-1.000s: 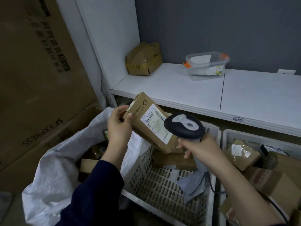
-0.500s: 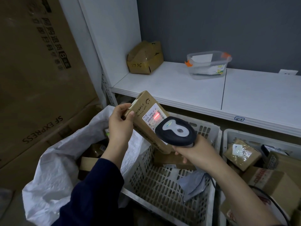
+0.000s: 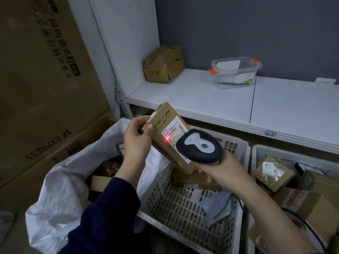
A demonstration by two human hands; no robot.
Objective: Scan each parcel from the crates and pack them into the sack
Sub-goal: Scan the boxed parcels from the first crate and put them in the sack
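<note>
My left hand (image 3: 136, 139) grips the upper left end of a long brown parcel (image 3: 163, 121), tilted above the white crate (image 3: 185, 208). Its white label (image 3: 174, 131) faces me, with a red light spot on the label's left part. My right hand (image 3: 222, 171) holds the black barcode scanner (image 3: 199, 146) by its handle, its head just right of the label and covering the parcel's lower end. The white sack (image 3: 60, 195) stands open at lower left with several brown parcels inside. A second crate (image 3: 293, 153) on the right holds several brown parcels.
A white shelf (image 3: 211, 101) runs above the crates, carrying a crumpled brown box (image 3: 164, 65) and a clear plastic tub (image 3: 235, 72). Large cardboard boxes (image 3: 42, 79) stand at the left. A flat brown parcel (image 3: 194, 179) and a grey poly bag (image 3: 218, 204) lie in the near crate.
The scanner has moved left and closer to the parcel's label. The red scan light came on and has slid to the label's left part. My left hand holds the parcel nearly still.
</note>
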